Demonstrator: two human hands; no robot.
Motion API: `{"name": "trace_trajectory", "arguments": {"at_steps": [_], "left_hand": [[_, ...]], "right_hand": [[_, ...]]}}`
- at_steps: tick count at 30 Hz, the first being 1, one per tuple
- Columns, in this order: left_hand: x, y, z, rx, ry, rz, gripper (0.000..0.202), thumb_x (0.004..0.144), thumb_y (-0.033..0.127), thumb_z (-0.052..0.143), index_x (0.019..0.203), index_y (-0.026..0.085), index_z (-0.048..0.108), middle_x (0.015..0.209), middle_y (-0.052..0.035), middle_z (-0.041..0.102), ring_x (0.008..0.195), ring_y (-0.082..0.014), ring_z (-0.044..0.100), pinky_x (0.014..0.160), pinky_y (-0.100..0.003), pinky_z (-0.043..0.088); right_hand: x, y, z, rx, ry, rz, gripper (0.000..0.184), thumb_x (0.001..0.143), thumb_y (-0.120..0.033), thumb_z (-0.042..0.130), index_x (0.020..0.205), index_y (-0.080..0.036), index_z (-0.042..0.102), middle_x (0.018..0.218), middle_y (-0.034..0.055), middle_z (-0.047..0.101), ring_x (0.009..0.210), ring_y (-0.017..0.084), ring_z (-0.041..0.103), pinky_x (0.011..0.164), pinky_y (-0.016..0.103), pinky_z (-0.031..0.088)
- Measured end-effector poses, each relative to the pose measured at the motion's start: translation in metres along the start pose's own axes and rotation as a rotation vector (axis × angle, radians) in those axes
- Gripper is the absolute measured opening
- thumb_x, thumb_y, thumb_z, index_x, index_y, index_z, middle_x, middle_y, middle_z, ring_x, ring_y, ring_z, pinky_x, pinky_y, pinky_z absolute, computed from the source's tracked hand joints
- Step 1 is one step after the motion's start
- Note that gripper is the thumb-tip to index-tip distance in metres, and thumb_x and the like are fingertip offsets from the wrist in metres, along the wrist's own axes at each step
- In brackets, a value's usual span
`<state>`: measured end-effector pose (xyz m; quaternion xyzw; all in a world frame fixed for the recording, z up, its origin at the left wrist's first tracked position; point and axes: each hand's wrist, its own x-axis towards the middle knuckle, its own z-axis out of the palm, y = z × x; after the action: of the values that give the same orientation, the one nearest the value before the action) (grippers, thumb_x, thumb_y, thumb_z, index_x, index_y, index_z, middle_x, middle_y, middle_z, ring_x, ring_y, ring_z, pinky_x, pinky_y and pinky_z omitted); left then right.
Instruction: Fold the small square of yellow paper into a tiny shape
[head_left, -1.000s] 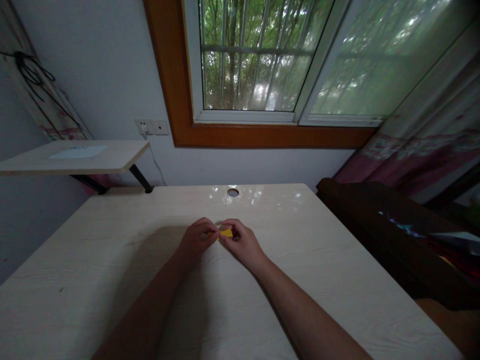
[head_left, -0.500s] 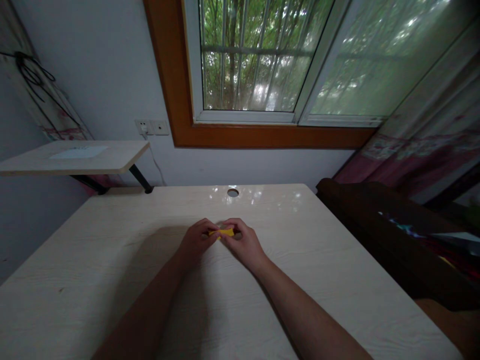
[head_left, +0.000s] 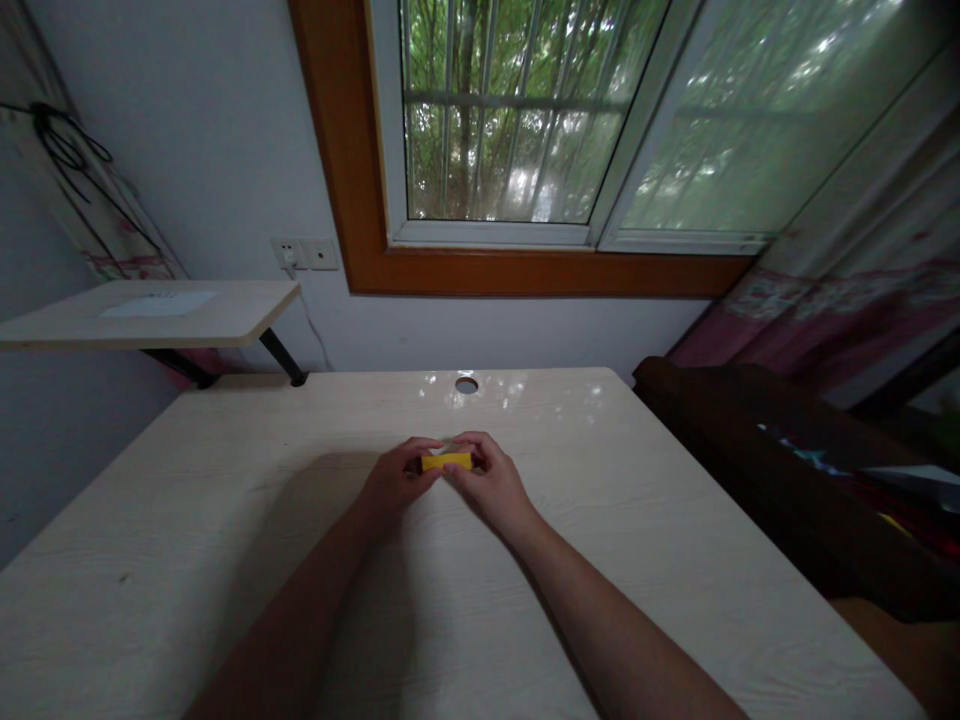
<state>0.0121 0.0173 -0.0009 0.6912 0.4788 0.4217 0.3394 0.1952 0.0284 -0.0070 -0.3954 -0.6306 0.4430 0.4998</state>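
While both forearms reached forward over the pale desk (head_left: 637,560), the left hand (head_left: 391,476) and the right hand (head_left: 491,474) met around one small yellow piece (head_left: 447,462). It lay crosswise between them, its long side facing the wearer, a little nearer than the round hole (head_left: 466,387) at the desk's far edge. The fingers of each hand were curled to a narrow gap, thumb on the near side and forefinger arched over the far side, so that each seemed to pinch one end of the piece; the other fingertips were hidden. Something pale (head_left: 446,449) showed just behind the yellow — whether a part of it or a separate thing, I could not tell. Nor was it clear whether the piece touched the desk or was held just above it.

The step in hand looked like close two-handed fingerwork on the yellow piece, perhaps turning or shaping it. The next move, as I judged it, called for light, even pressure from both thumbs — and for keeping the ends level.
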Motion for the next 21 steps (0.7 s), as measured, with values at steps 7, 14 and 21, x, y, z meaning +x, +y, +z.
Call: {"name": "trace_trajectory", "arguments": {"at_steps": [7, 14, 21], "left_hand": [[-0.0008, 0.0027, -0.0006, -0.006, 0.02, -0.001, 0.033, 0.08, 0.027, 0.065, 0.111, 0.018, 0.063, 0.086, -0.0019, 0.064, 0.072, -0.0126, 0.061, 0.067, -0.022, 0.05], [-0.0008, 0.0018, -0.0007, 0.041, 0.04, 0.002, 0.033, 0.08, 0.025, 0.064, 0.113, 0.019, 0.063, 0.09, -0.0025, 0.064, 0.078, -0.0141, 0.063, 0.074, -0.024, 0.051], [-0.0002, 0.0025, -0.0001, 0.074, 0.05, -0.003, 0.034, 0.078, 0.021, 0.063, 0.112, 0.019, 0.062, 0.093, -0.0028, 0.065, 0.077, -0.0139, 0.063, 0.071, -0.024, 0.051]], "right_hand": [[0.0006, 0.0007, 0.0, -0.004, -0.025, 0.016, 0.032, 0.077, -0.024, 0.067, 0.108, -0.022, 0.058, 0.088, 0.0007, 0.066, 0.076, 0.016, 0.061, 0.069, 0.027, 0.048], [-0.0002, -0.0026, 0.0012, -0.033, -0.049, -0.022, 0.032, 0.079, -0.026, 0.067, 0.109, -0.022, 0.057, 0.09, 0.0015, 0.065, 0.078, 0.017, 0.062, 0.071, 0.028, 0.049], [-0.0005, -0.0003, 0.0013, -0.107, -0.073, -0.017, 0.036, 0.077, -0.025, 0.068, 0.111, -0.022, 0.056, 0.094, 0.0026, 0.066, 0.077, 0.017, 0.064, 0.069, 0.027, 0.051]]}}
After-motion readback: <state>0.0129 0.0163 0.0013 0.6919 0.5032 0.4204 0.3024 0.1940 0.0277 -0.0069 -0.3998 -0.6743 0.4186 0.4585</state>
